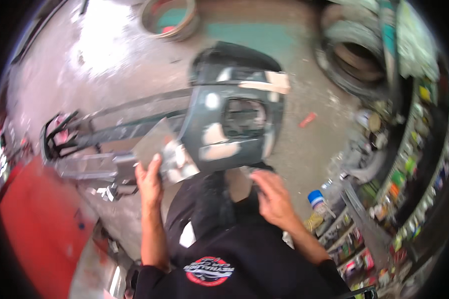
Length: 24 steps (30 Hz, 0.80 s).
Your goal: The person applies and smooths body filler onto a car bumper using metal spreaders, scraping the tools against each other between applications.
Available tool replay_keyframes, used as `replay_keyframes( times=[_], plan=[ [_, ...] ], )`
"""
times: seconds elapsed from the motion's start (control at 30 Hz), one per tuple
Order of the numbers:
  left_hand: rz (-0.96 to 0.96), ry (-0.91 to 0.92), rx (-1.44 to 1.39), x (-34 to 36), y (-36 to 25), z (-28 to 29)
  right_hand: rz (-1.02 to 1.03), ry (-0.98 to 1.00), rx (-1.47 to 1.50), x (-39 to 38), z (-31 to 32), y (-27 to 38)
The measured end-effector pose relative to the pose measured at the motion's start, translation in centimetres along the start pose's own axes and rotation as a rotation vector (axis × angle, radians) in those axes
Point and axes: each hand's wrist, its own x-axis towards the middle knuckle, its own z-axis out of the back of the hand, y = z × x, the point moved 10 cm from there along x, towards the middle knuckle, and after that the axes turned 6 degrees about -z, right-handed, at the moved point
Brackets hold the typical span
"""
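Note:
My left hand (149,182) is closed on the edge of a flat, pale sheet (157,139), with its thumb on top. Whitish smears and a shiny patch mark the sheet's lower part. Just beyond it lies a dark grey plastic car bumper (194,134), its near end close to my knees. Beige and white filler-like patches (219,151) surround a squarish opening (244,117) in it. My right hand (275,197) hovers by the bumper's near edge, slightly blurred. Its fingers are stretched out toward the left, and I see nothing held in them.
A round tub (169,22) stands at the far side, and stacked tyres (354,60) at the far right. A red object (308,119) lies on the floor. Nearer, right, are a blue-capped container (316,198) and cluttered shelves (399,184). A red panel (40,219) fills the lower left.

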Motion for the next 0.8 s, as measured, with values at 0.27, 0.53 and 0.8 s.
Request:
replay_keyframes(
  times=[0.27, 0.53, 0.8],
  plan=[
    [0.034, 0.115, 0.060, -0.6, 1.2, -2.0, -0.100, -0.063, 0.163, -1.8, -0.5, -4.1],
    [0.022, 0.449, 0.108, -5.0, -0.7, -11.1, 0.203, -0.108, 0.047, -1.0, 3.5, 0.4],
    [-0.079, 0.501, 0.357, -5.0, -4.3, -11.1, 0.295, 0.062, -0.116, 1.2, -3.5, 5.0]
  ],
)
